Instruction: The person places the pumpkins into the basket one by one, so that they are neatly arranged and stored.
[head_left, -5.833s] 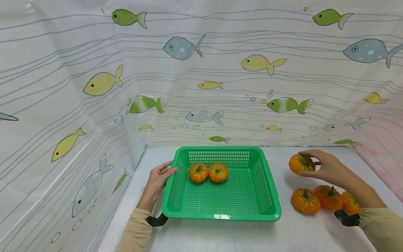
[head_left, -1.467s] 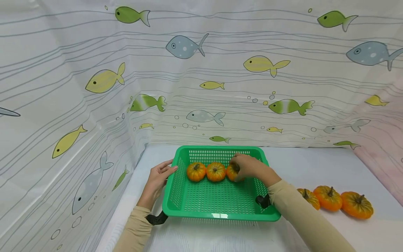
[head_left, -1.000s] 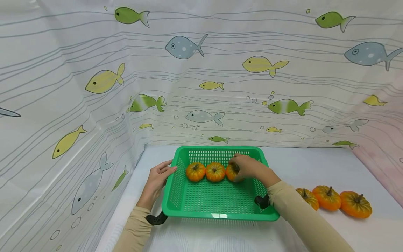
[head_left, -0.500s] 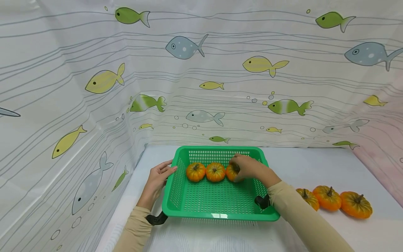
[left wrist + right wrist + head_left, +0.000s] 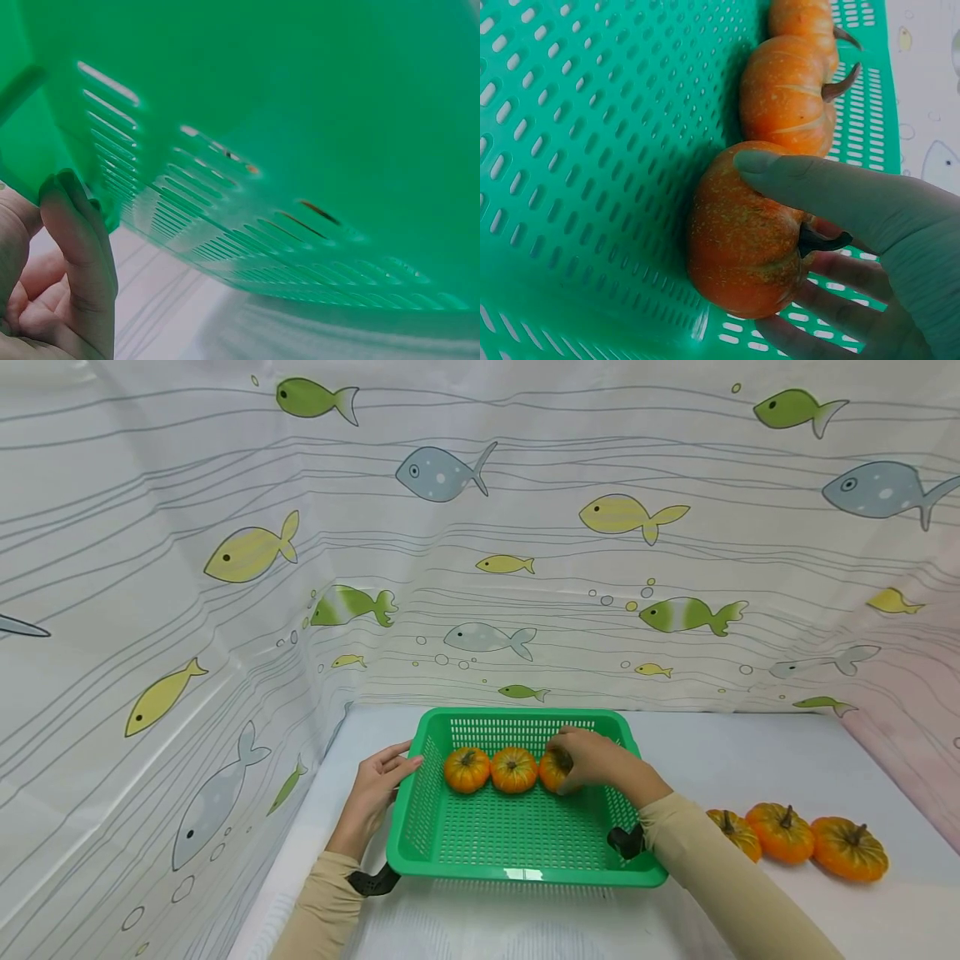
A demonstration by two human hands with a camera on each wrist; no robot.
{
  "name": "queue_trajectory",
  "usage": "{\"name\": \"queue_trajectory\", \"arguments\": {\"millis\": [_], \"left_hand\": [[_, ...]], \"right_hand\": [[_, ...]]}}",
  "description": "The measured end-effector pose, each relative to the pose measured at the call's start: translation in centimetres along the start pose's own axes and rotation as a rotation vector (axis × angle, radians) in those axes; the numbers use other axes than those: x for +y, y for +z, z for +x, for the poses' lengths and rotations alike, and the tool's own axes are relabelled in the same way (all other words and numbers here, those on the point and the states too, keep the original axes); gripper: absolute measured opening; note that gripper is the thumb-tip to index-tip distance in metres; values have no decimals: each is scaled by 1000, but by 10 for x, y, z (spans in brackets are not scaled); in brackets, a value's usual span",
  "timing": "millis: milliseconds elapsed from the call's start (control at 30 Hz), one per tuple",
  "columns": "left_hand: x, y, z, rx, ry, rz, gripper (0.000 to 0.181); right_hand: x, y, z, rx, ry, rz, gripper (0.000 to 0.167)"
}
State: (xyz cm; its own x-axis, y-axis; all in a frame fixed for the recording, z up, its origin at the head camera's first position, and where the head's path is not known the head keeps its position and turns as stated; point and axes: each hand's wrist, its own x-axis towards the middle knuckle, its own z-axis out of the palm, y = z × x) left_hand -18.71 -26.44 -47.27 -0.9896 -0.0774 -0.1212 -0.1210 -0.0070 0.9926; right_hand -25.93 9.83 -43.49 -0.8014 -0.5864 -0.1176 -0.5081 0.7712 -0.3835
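A green plastic basket (image 5: pixel 525 875) with slotted walls stands on the table. My left hand (image 5: pixel 375 789) holds its left rim; in the left wrist view, bent fingers (image 5: pixel 82 262) meet the basket's edge. Inside, along the back wall, three small orange pumpkins sit in a row: a left pumpkin (image 5: pixel 467 771), a middle pumpkin (image 5: pixel 513 771) and a right pumpkin (image 5: pixel 552 771). My right hand (image 5: pixel 603 764) grips the right one. The right wrist view has the thumb (image 5: pixel 810 180) over this pumpkin (image 5: pixel 739 232) and the other fingers behind its dark stem.
Right of the basket, three more pumpkins lie on the white table: one pumpkin (image 5: pixel 731 831) partly behind the right sleeve (image 5: pixel 727 868), a second pumpkin (image 5: pixel 782 833) and a third pumpkin (image 5: pixel 851 850). A fish-patterned curtain (image 5: pixel 555 602) rises behind and at both sides.
Since the oldest frame, my right hand has carried a pumpkin leftward into the basket, beside the other two. Over the last second and a half, neither hand has visibly moved.
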Motion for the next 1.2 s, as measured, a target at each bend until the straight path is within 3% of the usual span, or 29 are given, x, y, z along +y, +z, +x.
{"name": "queue_trajectory", "arguments": {"millis": [533, 867, 1200], "left_hand": [[2, 2, 2, -5, 5, 0, 53], [2, 0, 2, 0, -2, 7, 55], [3, 0, -1, 0, -21, 4, 55]], "right_hand": [[-11, -21, -14, 79, -35, -30, 70], [-8, -49, -37, 141, -34, 4, 69], [7, -64, -62, 175, -10, -7, 68]]}}
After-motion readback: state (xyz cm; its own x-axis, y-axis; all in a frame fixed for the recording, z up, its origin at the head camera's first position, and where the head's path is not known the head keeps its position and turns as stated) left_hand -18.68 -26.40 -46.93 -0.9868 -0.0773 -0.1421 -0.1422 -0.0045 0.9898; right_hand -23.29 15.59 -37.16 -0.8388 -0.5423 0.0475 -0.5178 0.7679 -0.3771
